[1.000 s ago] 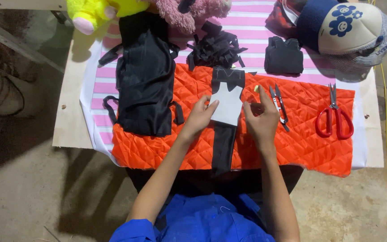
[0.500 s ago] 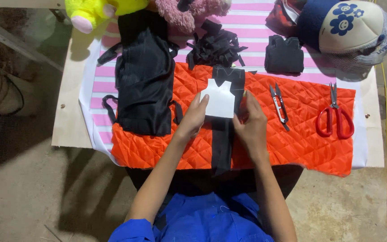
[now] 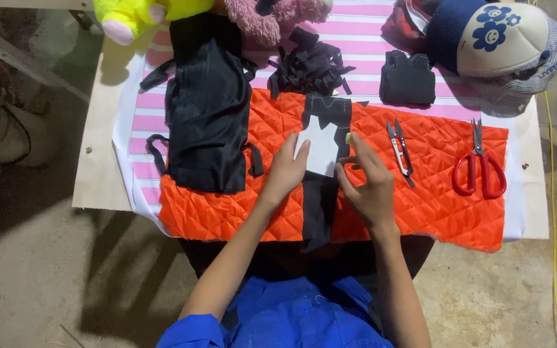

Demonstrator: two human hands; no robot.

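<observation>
- Shifted since the earlier frames: the white pattern piece (image 3: pixel 321 147) sits lower on the black fabric strip (image 3: pixel 322 174) than half a second ago, and the right hand (image 3: pixel 367 180), which a second ago was lifted off to one side, is now back at the piece's right edge.
- White pattern piece: small, flat, notched at the top; lies on the black strip over the middle of the orange quilted fabric (image 3: pixel 433 187), apparently as a template laid square to the strip.
- Left hand (image 3: pixel 286 169): fingers flat and pressed on the piece's left edge, holding nothing, seemingly pinning it so it cannot slide.
- Right hand: fingers loosely curled beside the right edge, with a small yellowish bit at the fingertips, possibly chalk; whether it is pinched there cannot be told.
- Black fabric strip: runs from the upper part of the orange fabric down over the table's near edge.
- Thread snips (image 3: pixel 400 149): just right of the right hand, on the orange fabric.
- Red-handled scissors (image 3: pixel 479 169): farther right, blades pointing away.
- Large black cut garment piece (image 3: pixel 207 109): left of the hands, overlapping the orange fabric and the pink-striped cloth (image 3: pixel 362 38).
- Heap of black scraps (image 3: pixel 309 64) and stack of small black cut pieces (image 3: pixel 407 78): beyond the strip.
- Far edge: yellow plush toy (image 3: pixel 136 14), pink plush toy (image 3: pixel 272 14), caps (image 3: pixel 504 38).
</observation>
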